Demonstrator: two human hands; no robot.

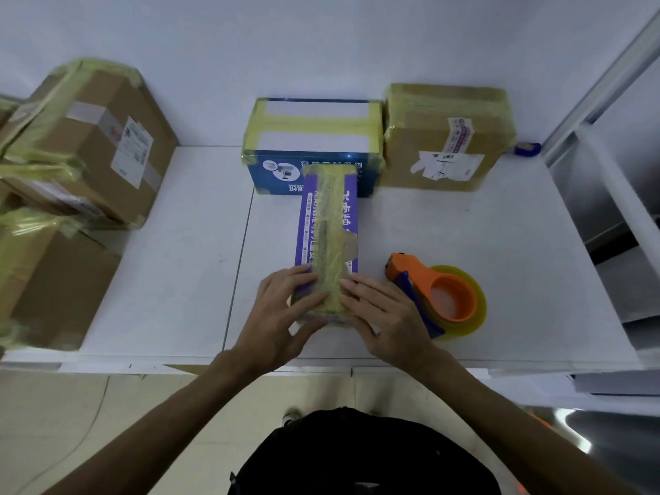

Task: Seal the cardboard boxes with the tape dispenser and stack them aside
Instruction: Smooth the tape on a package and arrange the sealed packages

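A white table (pixel 178 280) fills the middle of the view, its far edge against a pale wall. At its left edge stands a stack of large brown cardboard boxes: the upper brown box (pixel 96 144), wrapped in yellowish tape and bearing a white label, sits tilted on a lower brown box (pixel 46 280) near the near-left corner. Along the far edge, toward the right, a sealed brown box (pixel 446 137) with torn white labels stands upright. Touching its left side is a blue box (pixel 314 137) with yellow tape framing its white top. In front of that, at the table's middle, lies the long purple box (pixel 326 223). Its far end reaches the blue box's front face, its near end points at the near edge, and a wide strip of yellow tape runs lengthwise down its top. Just beside its near-right end, not touching it, the orange tape dispenser (pixel 439 294) lies on its side, with a blue handle and a roll of yellowish tape. Both hands are at the near end of the purple box. The left hand (pixel 282 316) is spread, fingers straight along the left side and thumb laid across the taped top. The right hand (pixel 385 316) is flat too, its straight fingers pressing the right edge of the tape. A small blue object (pixel 528 149), too blurred to name, lies at the far-right corner behind the sealed brown box.
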